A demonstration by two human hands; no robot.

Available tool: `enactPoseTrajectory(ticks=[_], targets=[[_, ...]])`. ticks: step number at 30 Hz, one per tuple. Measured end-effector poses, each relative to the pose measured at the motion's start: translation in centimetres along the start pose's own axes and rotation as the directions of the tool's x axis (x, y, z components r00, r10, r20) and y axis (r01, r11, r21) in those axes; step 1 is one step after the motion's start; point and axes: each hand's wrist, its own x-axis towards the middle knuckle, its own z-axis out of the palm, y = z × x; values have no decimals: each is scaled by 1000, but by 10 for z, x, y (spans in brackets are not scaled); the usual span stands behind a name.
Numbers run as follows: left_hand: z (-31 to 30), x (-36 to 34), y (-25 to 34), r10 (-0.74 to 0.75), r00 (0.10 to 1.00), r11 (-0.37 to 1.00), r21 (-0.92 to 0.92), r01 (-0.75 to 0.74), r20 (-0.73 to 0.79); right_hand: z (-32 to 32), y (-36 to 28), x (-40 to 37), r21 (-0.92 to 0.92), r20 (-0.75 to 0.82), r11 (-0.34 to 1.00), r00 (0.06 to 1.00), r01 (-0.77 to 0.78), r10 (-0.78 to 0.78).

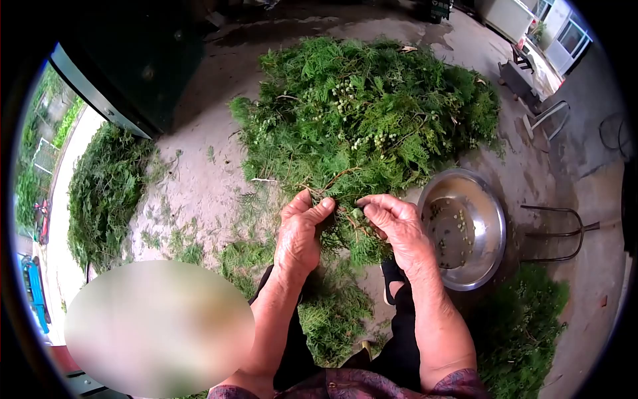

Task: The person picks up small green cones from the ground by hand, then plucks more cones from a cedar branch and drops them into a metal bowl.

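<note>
My left hand (299, 229) is closed, thumb and fingers pinching the woody stem of an arborvitae branch (342, 179). Green feathery sprays of this branch hang between my two hands, over my lap. On the other side, my right hand (402, 229) pinches at the branch, and a small green cone (359, 214) shows at its fingertips. A big heap of cut arborvitae branches (372, 113) with pale green cones lies just beyond both hands. Right of my right hand stands a steel basin (495, 246) with several small green cones scattered on its bottom.
A metal fork head (565, 233) lies right of the basin. More greenery (518, 319) is piled at the lower right, and another heap (106, 193) stands at the left by an open doorway. A low stool frame (548, 123) is at the right. Loose sprigs litter the concrete floor (193, 173).
</note>
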Motion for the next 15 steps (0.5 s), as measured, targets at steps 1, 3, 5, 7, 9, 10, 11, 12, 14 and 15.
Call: enactPoseTrajectory(ticks=[1, 3, 5, 7, 9, 10, 11, 12, 14, 15], targets=[[2, -1, 1, -1, 1000, 1000, 4, 1, 9, 0, 2, 1, -81, 42, 996, 999, 34, -31], [1, 2, -1, -7, 1000, 998, 56, 6, 24, -1, 8, 4, -114, 39, 991, 997, 73, -69], [1, 2, -3, -15, 999, 995, 97, 12, 33, -1, 9, 3, -138, 22, 984, 993, 116, -114], [4, 1, -5, -24, 999, 991, 130, 19, 36, -1, 6, 1, -155, -8, 974, 986, 164, -167], [11, -1, -4, -24, 999, 989, 150, 18, 37, 1, 6, 0, -212, -35, 952, 972, 220, -233], [14, -2, -5, -20, 999, 987, 163, 12, 47, 1, 5, -1, -241, -47, 939, 963, 247, -266], [15, -2, -5, -15, 998, 985, 175, 5, 58, 2, 5, -1, -301, -35, 908, 948, 293, -317], [16, -1, -6, -15, 999, 983, 182, 7, 42, 2, 4, -1, -359, -19, 870, 930, 337, -368], [18, -2, -8, -2, 998, 981, 196, -10, 59, 1, 4, 0, -402, 22, 819, 899, 409, -438], [19, -2, -9, 4, 998, 979, 203, -18, 68, -1, 3, -1, -251, -16, 923, 952, 291, -304]])
